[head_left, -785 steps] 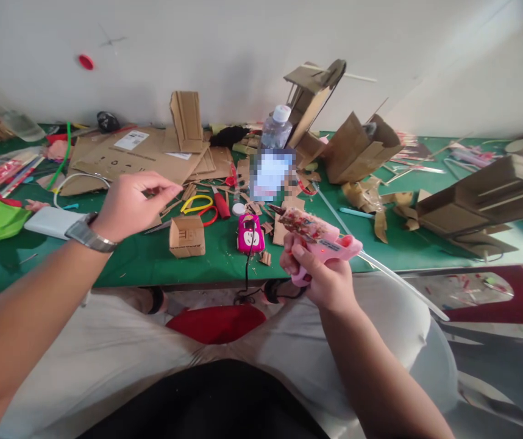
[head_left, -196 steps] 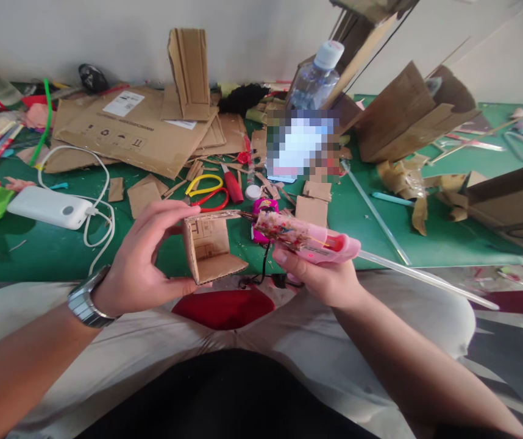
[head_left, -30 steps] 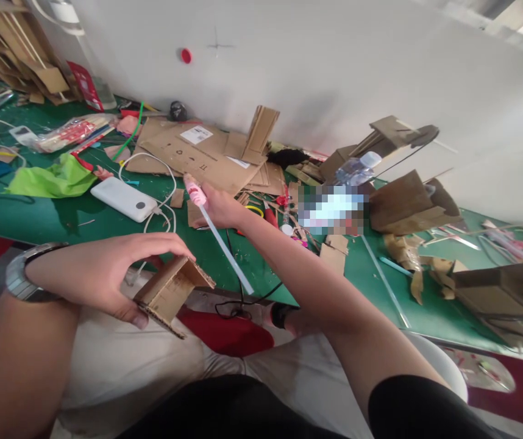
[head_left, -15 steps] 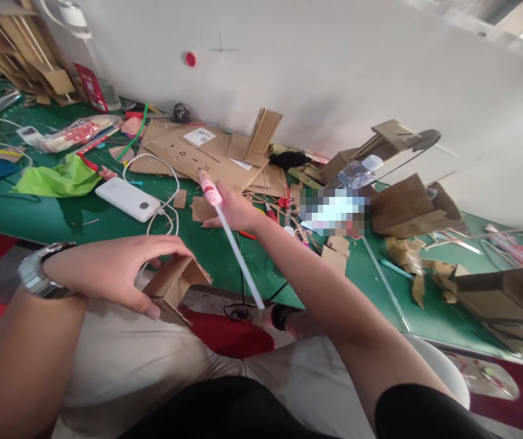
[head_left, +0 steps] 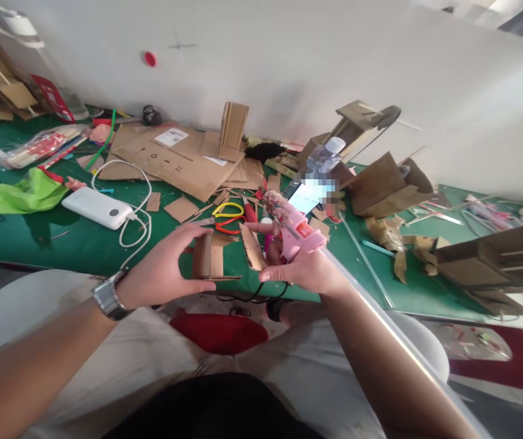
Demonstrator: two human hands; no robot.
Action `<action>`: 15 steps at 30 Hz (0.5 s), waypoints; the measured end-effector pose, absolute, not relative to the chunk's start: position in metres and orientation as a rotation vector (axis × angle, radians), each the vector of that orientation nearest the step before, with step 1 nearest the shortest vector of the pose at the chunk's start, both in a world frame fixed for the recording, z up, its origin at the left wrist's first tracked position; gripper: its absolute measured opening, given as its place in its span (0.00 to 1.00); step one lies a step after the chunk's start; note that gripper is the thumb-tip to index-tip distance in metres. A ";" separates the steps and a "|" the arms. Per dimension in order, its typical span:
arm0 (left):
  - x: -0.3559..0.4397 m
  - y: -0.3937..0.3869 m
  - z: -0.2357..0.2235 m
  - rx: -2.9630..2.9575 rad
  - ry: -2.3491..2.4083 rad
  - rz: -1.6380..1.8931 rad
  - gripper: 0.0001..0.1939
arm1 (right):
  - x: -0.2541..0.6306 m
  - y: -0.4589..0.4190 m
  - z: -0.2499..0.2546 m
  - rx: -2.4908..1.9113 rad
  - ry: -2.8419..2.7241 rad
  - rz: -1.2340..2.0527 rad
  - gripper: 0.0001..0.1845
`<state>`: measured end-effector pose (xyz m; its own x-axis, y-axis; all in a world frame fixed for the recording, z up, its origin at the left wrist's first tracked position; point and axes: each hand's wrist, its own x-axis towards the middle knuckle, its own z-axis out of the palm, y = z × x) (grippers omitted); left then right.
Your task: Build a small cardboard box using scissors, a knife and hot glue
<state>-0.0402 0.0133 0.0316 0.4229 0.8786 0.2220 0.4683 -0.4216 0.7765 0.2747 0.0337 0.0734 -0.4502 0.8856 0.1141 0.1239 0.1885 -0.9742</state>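
My left hand (head_left: 163,271), with a watch on its wrist, grips a small open cardboard box (head_left: 211,259) at the green table's near edge. My right hand (head_left: 300,268) holds a pink hot glue gun (head_left: 291,225), its nozzle pointing up and left, with a clear glue stick (head_left: 394,332) trailing back along my forearm. The same hand's fingers also pinch a small cardboard piece (head_left: 252,247) right beside the box's open side. Box and piece are close together; I cannot tell whether they touch.
The green table (head_left: 60,241) is strewn with cardboard scraps. A white power bank (head_left: 97,207) with cable lies left, yellow and red scissors (head_left: 227,216) behind the box, a water bottle (head_left: 323,158) and cardboard structures (head_left: 485,259) to the right. A red stool (head_left: 218,332) shows below.
My right hand has come back from the table's left part with the glue gun and a cardboard piece. My left hand has raised the box to meet it. The view turned right.
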 end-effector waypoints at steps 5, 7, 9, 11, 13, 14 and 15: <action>-0.004 0.017 0.039 2.127 1.030 0.805 0.43 | 0.299 0.015 0.059 -1.014 -1.707 1.313 0.76; 0.006 0.020 0.042 2.160 1.019 0.783 0.45 | 0.307 0.009 0.056 -1.058 -1.734 1.228 0.71; 0.012 0.023 0.042 2.184 1.012 0.776 0.47 | 0.313 0.002 0.054 -1.085 -1.760 1.146 0.65; 0.017 0.024 0.040 2.205 1.005 0.796 0.49 | 0.317 -0.005 0.051 -1.104 -1.770 1.087 0.61; 0.019 0.023 0.036 2.222 1.000 0.826 0.50 | 0.319 -0.011 0.047 -1.127 -1.764 1.058 0.60; 0.020 0.022 0.034 2.228 0.997 0.838 0.51 | 0.320 -0.013 0.045 -1.139 -1.755 1.052 0.60; 0.020 0.021 0.032 2.230 0.995 0.841 0.51 | 0.320 -0.015 0.043 -1.149 -1.745 1.050 0.60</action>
